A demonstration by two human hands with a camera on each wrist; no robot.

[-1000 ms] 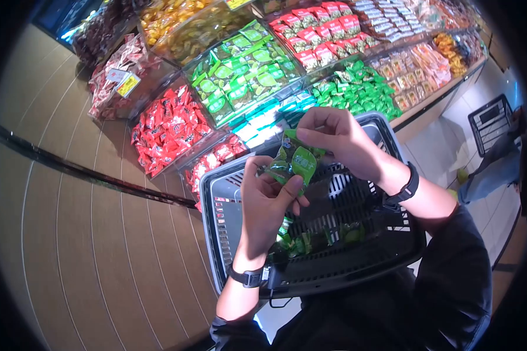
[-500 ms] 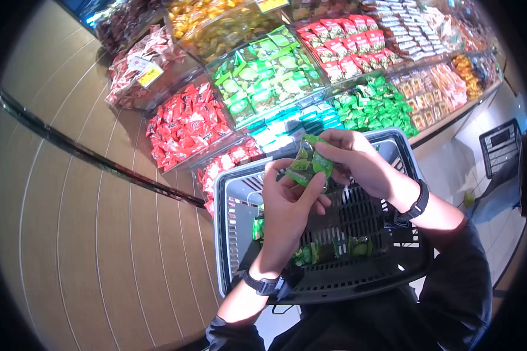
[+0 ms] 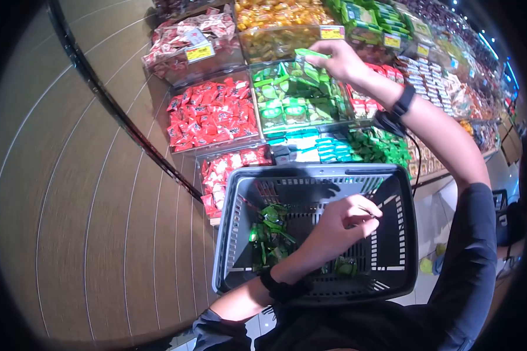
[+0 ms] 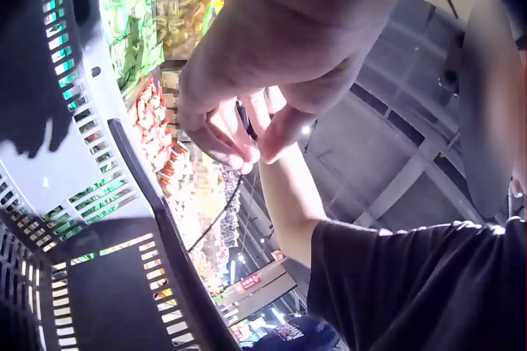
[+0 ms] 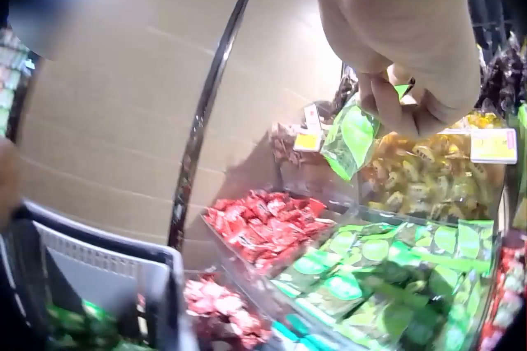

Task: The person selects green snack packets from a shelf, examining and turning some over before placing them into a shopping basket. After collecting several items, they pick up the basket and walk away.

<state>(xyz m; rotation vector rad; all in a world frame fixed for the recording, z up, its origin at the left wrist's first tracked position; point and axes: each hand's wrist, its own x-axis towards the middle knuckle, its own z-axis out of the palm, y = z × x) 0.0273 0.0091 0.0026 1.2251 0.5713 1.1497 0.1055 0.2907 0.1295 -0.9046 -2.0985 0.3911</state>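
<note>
My right hand (image 3: 344,61) pinches a small green snack packet (image 5: 352,139) by its edge, raised over the bin of matching green packets (image 3: 287,110). The packet hangs from thumb and fingers in the right wrist view, its clear and green wrapper showing a leaf-like patch. Low over the grey shopping basket (image 3: 319,170), my left hand (image 3: 341,227) has its fingers loosely curled, with nothing visible in them. Several green packets (image 3: 269,237) lie inside the basket, partly hidden by the left forearm.
Red-wrapped sweets (image 3: 214,111) fill the bin left of the green one. Blue packets (image 3: 334,147) lie in front of it, and yellow-wrapped pieces (image 3: 281,14) stand behind, with price tags (image 3: 200,53) on the bin edges. A wood-panelled wall (image 3: 93,193) runs along the left.
Both hands held a green packet over the basket; now the right hand alone has it, further forward over the green bin. The left hand has let go and lowered. The view has turned.
</note>
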